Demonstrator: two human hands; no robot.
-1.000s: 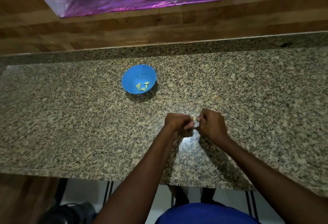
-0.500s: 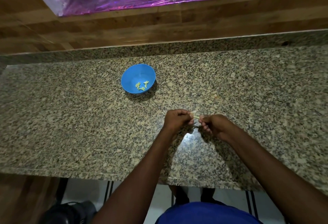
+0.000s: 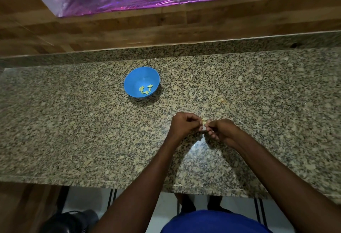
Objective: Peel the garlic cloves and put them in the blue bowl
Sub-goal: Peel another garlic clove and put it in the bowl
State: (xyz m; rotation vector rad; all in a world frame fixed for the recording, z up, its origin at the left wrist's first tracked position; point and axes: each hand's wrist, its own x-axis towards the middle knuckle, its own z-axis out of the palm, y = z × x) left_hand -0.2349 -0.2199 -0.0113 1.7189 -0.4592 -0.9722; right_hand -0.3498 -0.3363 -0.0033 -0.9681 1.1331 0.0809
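Peeling was under way: both hands [image 3: 203, 126] pinched one garlic clove [image 3: 204, 121] mid-frame; next, probably dropping it into the blue bowl [image 3: 136, 77] upper left

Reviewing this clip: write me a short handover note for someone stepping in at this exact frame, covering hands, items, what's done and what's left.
Left hand: fingers curled, pinching the garlic clove.
Right hand: fingers curled, pinching the same clove from the other side, just above the granite counter.
Blue bowl: on the counter, beyond and to the left of the hands, holding a few peeled cloves.
A pale scrap lies by the left hand, likely skin.
Done: several cloves peeled and bowled.
Left: finish this clove, drop it in the bowl. No other unpeeled cloves can be made out.
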